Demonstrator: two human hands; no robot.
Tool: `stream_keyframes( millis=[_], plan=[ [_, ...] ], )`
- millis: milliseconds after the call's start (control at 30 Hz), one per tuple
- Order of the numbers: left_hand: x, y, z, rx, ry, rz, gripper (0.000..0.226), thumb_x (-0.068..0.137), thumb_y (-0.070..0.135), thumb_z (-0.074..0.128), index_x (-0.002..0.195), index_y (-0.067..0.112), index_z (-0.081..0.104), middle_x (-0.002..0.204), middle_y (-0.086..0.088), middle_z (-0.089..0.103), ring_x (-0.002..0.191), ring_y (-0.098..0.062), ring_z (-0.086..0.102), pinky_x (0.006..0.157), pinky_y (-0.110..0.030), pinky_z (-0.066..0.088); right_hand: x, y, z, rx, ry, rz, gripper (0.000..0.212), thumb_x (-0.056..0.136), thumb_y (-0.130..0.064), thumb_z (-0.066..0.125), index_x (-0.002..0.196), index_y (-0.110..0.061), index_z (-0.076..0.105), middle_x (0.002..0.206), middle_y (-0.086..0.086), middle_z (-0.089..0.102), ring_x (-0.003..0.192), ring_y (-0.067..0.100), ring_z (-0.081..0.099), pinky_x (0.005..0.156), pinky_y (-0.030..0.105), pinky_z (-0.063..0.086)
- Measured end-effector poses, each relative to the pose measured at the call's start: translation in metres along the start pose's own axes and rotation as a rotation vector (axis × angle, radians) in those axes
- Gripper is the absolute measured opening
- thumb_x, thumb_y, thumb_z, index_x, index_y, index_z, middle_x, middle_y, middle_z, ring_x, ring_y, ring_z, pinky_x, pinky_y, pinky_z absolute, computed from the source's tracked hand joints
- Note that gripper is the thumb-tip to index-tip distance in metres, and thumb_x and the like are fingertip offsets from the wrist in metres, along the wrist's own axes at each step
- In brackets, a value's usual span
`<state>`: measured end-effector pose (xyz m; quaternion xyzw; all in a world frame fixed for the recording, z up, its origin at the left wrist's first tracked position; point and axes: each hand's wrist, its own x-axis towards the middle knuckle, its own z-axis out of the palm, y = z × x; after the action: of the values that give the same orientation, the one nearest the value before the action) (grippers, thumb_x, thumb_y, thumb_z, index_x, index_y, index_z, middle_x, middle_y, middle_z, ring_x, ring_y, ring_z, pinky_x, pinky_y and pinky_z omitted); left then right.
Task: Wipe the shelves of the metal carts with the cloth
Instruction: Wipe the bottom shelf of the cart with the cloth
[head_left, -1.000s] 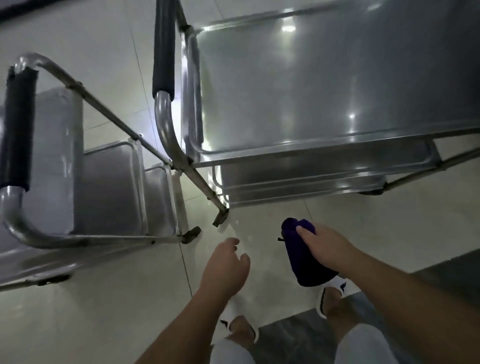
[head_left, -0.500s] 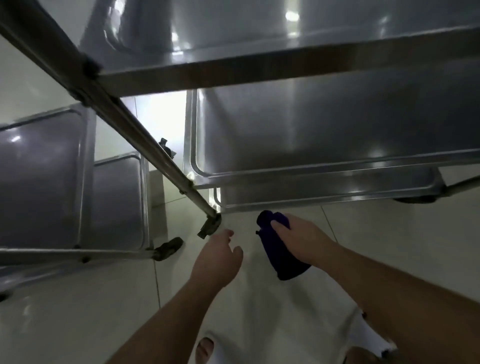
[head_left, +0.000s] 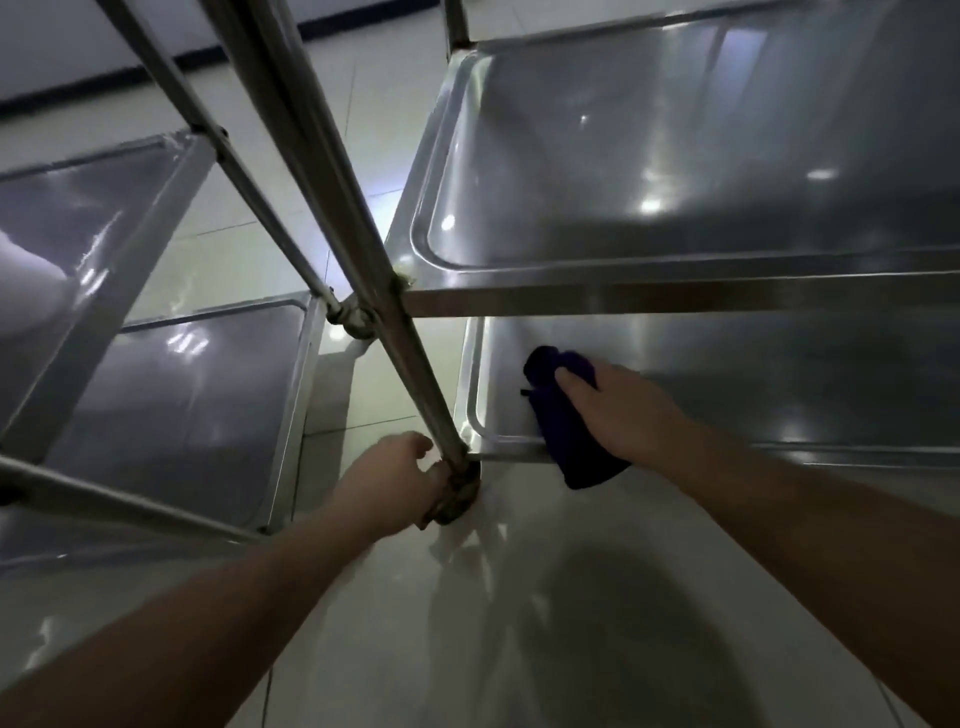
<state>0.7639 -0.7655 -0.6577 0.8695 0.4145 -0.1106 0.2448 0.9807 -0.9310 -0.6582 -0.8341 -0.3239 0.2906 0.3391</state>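
Two steel carts stand side by side on a tiled floor. My right hand (head_left: 618, 410) presses a dark blue cloth (head_left: 571, 441) onto the front left corner of the right cart's lowest shelf (head_left: 779, 395); the cloth hangs over the shelf's front rim. Above it is the middle shelf (head_left: 675, 171). My left hand (head_left: 395, 478) grips the bottom of that cart's front left leg (head_left: 415, 364), just above the caster (head_left: 457, 499).
The left cart's shelves (head_left: 171, 410) lie close by at the left, with slanted steel tubes (head_left: 244, 171) crossing in front of my view. Pale floor tiles (head_left: 519, 623) fill the foreground.
My view has dropped lower and closer. My right hand carried the cloth forward onto the lowest shelf, and my left hand reached out and took hold of the cart leg.
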Motion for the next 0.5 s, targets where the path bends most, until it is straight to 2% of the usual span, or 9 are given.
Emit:
stream_keyframes(
  millis=[67, 100, 200, 300, 400, 467, 500],
  plan=[
    [0.012, -0.009, -0.003, -0.034, 0.043, 0.01, 0.064, 0.094, 0.057, 0.064, 0.146, 0.022, 0.055, 0.137, 0.003, 0.063, 0.118, -0.018, 0.064, 0.092, -0.035, 0.053, 0.014, 0.001, 0.006, -0.004, 0.077, -0.032, 0.042, 0.106, -0.054, 0.035, 0.128, -0.026, 0.057, 0.105, -0.001, 0.066, 0.088, 0.016, 0.064, 0.087, 0.04, 0.055],
    [0.017, -0.011, -0.004, -0.093, 0.06, 0.024, 0.064, 0.092, 0.059, 0.066, 0.145, 0.025, 0.054, 0.133, 0.006, 0.064, 0.117, -0.017, 0.064, 0.092, -0.037, 0.054, 0.02, 0.001, 0.01, -0.024, 0.119, -0.046, 0.043, 0.107, -0.053, 0.035, 0.132, -0.024, 0.054, 0.106, -0.002, 0.064, 0.089, 0.016, 0.063, 0.087, 0.042, 0.056],
    [0.029, -0.007, -0.001, -0.313, 0.113, 0.097, 0.043, 0.091, 0.053, 0.072, 0.128, 0.038, 0.057, 0.116, 0.024, 0.064, 0.113, -0.008, 0.062, 0.088, -0.032, 0.049, 0.033, 0.002, 0.027, -0.146, 0.225, -0.123, 0.043, 0.107, -0.05, 0.036, 0.13, -0.019, 0.054, 0.104, 0.0, 0.063, 0.09, 0.019, 0.063, 0.088, 0.044, 0.056],
    [0.04, -0.004, 0.012, -0.443, 0.187, 0.159, 0.029, 0.097, 0.049, 0.066, 0.124, 0.04, 0.061, 0.113, 0.023, 0.068, 0.104, 0.002, 0.064, 0.091, -0.03, 0.051, 0.041, 0.006, 0.055, -0.283, 0.247, -0.259, 0.045, 0.106, -0.048, 0.037, 0.139, -0.021, 0.05, 0.114, 0.004, 0.066, 0.098, 0.022, 0.062, 0.09, 0.041, 0.053],
    [0.047, -0.01, 0.023, -0.446, 0.25, 0.215, 0.013, 0.1, 0.049, 0.061, 0.109, 0.04, 0.064, 0.099, 0.021, 0.07, 0.094, 0.003, 0.065, 0.081, -0.025, 0.05, 0.044, 0.015, 0.092, -0.392, 0.125, -0.424, 0.043, 0.104, -0.046, 0.041, 0.143, -0.029, 0.05, 0.123, 0.001, 0.065, 0.109, 0.023, 0.061, 0.092, 0.037, 0.045],
    [0.051, -0.013, 0.025, -0.418, 0.275, 0.256, 0.014, 0.101, 0.048, 0.06, 0.107, 0.036, 0.064, 0.095, 0.018, 0.069, 0.091, 0.001, 0.064, 0.077, -0.022, 0.047, 0.049, 0.021, 0.115, -0.438, -0.065, -0.465, 0.043, 0.103, -0.047, 0.038, 0.142, -0.035, 0.05, 0.135, -0.001, 0.061, 0.128, 0.024, 0.053, 0.105, 0.042, 0.039],
    [0.052, -0.015, 0.026, -0.404, 0.285, 0.267, 0.017, 0.101, 0.048, 0.059, 0.108, 0.034, 0.064, 0.095, 0.017, 0.068, 0.091, 0.002, 0.064, 0.074, -0.019, 0.045, 0.055, 0.024, 0.123, -0.458, -0.137, -0.463, 0.046, 0.103, -0.049, 0.034, 0.146, -0.037, 0.046, 0.146, -0.002, 0.055, 0.141, 0.024, 0.043, 0.115, 0.046, 0.032]
  ],
)
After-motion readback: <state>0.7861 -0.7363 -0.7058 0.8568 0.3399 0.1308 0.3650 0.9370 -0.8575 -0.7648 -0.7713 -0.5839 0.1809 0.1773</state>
